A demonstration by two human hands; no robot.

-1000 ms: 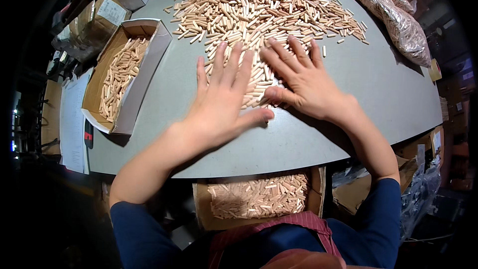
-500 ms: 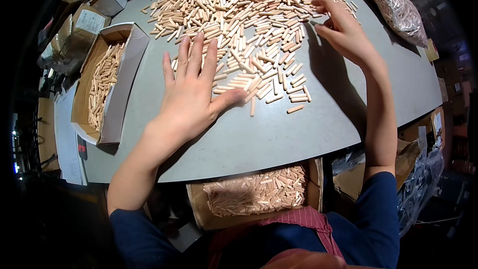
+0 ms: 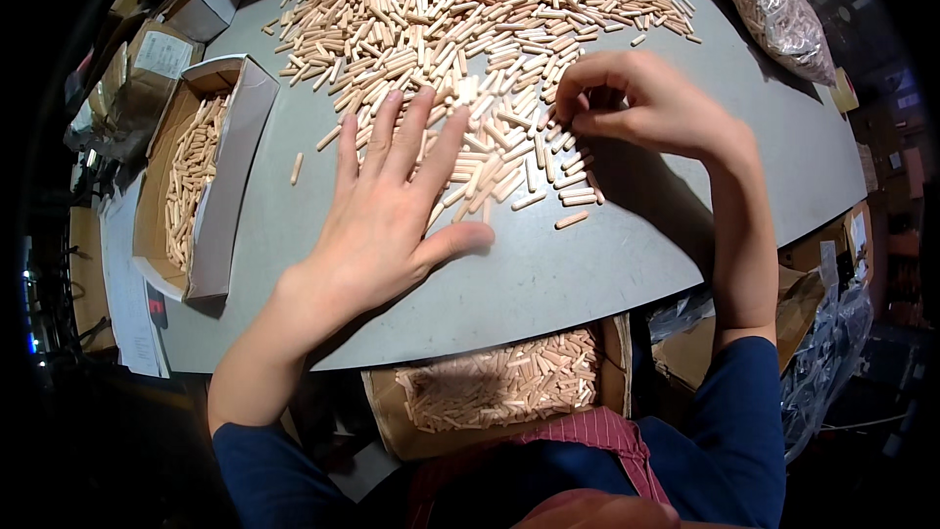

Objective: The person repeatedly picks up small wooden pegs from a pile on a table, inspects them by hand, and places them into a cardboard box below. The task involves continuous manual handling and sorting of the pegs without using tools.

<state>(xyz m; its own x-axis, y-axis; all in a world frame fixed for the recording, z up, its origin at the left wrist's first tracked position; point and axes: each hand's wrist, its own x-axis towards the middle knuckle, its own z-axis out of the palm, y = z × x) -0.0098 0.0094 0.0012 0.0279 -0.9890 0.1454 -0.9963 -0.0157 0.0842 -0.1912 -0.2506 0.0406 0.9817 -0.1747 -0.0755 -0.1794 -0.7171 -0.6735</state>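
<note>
On the desk (image 3: 607,264) I watch remotely, outlying wooden pegs (image 3: 578,201) lie roughly parallel to its near edge, just nearside of the bent right hand (image 3: 641,103), whose pinch I cannot tell, and rightward of the spread left hand (image 3: 382,211).

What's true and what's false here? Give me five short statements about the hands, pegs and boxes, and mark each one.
1. The left hand is spread, fingers among or over wooden pegs. True.
2. The right hand lies flat. False: the right hand has curled fingers.
3. The side box, at the left, holds pegs. True.
4. The lower box holds only paper. False: the lower box contains pegs.
5. The hands are apart. True.
</note>
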